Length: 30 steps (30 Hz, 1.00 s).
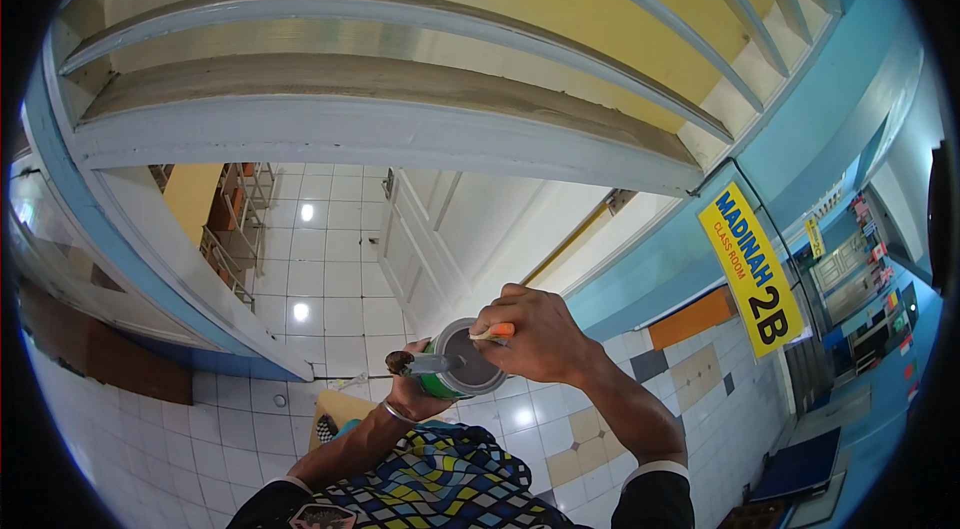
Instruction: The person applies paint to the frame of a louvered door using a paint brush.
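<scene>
I see my left hand (412,397) wrapped around a green can (455,369) w/ a grey metal lid, holding it from below and behind, approx. mid-frame, low down, in front of my chest. Grip is firm: fingers curl round the can's side, thumb side toward me. A metal bracelet (396,414) sits on that wrist.

My right hand (535,334) is clenched on a tool w/ an orange handle (497,331); the handle pokes out between thumb and forefinger, just above the lid's right edge. A flat metal blade (425,364) lies across the lid toward its left rim, tip at the rim; can't tell whether it's under the lid's lip or just resting on it. Can't tell if blade and orange handle are one piece, but they line up.

Can is tilted, lid facing the camera. Below it, a patterned cloth (440,479), blue/yellow/black, covers my lap or front. Floor is white tile (240,429) w/ some tan and dark tiles to the right. Above: white open door (420,249) and a blue-framed louvred panel (400,79). A yellow sign (752,269) hangs on the blue wall at right.
</scene>
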### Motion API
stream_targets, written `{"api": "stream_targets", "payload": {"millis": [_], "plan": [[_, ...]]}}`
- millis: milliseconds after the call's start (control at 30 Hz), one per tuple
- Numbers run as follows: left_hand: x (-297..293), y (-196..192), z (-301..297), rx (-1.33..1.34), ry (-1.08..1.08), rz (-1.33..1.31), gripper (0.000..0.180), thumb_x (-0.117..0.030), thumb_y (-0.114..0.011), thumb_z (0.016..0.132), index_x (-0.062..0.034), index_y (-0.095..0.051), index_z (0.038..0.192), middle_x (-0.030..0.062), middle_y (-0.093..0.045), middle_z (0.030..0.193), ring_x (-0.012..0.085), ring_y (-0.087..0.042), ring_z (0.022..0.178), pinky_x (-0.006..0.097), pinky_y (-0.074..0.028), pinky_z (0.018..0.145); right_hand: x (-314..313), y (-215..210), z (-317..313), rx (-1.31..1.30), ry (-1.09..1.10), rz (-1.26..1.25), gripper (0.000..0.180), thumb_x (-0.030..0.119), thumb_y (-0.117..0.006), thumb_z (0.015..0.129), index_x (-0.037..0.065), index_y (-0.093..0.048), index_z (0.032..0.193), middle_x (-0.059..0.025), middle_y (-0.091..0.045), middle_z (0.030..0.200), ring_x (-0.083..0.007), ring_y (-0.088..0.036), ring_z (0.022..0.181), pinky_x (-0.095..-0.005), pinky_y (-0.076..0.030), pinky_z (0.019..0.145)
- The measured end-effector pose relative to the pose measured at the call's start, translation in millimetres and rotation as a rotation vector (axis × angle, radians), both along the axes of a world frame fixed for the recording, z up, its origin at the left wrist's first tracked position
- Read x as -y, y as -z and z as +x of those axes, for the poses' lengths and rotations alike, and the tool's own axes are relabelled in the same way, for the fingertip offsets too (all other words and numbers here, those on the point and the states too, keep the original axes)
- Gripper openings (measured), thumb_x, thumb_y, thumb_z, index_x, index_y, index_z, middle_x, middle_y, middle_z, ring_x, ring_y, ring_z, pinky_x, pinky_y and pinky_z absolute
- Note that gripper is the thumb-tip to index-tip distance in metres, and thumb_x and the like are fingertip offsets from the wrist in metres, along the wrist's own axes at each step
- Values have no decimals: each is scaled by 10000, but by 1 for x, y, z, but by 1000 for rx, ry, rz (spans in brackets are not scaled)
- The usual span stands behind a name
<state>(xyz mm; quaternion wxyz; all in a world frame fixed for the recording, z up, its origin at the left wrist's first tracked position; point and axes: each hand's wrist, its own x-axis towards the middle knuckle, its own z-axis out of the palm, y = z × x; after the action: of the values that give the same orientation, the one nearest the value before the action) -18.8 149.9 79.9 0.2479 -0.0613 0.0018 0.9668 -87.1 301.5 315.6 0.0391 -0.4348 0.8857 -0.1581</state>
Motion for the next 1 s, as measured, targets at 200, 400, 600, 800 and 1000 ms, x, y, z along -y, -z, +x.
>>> {"api": "stream_targets", "payload": {"millis": [200,400,600,800,1000], "plan": [[-2,5,-5,-1,20,-17,562,-528,-500,973,-112,-644,1322,133,-677,1308,333,-645,1188,550,-469,1085,-12,3,1,36,31,-121,153,148,-792,761,114,-745,903,-38,-742,841,-225,-669,855,-363,-564,734],[1,-7,-14,-2,23,-33,543,-485,-472,997,-87,-630,1332,151,-662,1320,348,-639,1209,585,-472,1084,-41,-12,1,305,314,-498,157,101,-831,810,21,-745,914,-84,-757,826,-155,-715,721,-291,-563,661],[-3,-14,-25,-33,37,-41,523,-419,-459,1010,-48,-603,1348,181,-648,1331,368,-618,1249,612,-460,1100,-68,3,-2,530,542,-715,131,51,-804,826,-33,-705,847,-89,-714,733,-115,-673,617,-261,-530,555],[-1,-2,-27,-205,33,-174,787,-663,-582,793,-154,-574,1394,165,-589,1397,418,-576,1235,612,-445,867,-90,11,3,502,552,-952,136,49,-811,828,-35,-709,859,-100,-733,762,-125,-688,641,-268,-536,561],[-11,-18,-20,-126,10,-212,719,-622,-608,783,-150,-593,1324,161,-628,1271,378,-574,1147,558,-413,865,-125,-1,12,331,586,-1269,180,11,-824,833,-36,-710,964,-111,-742,852,-150,-716,754,-276,-593,677]]}}
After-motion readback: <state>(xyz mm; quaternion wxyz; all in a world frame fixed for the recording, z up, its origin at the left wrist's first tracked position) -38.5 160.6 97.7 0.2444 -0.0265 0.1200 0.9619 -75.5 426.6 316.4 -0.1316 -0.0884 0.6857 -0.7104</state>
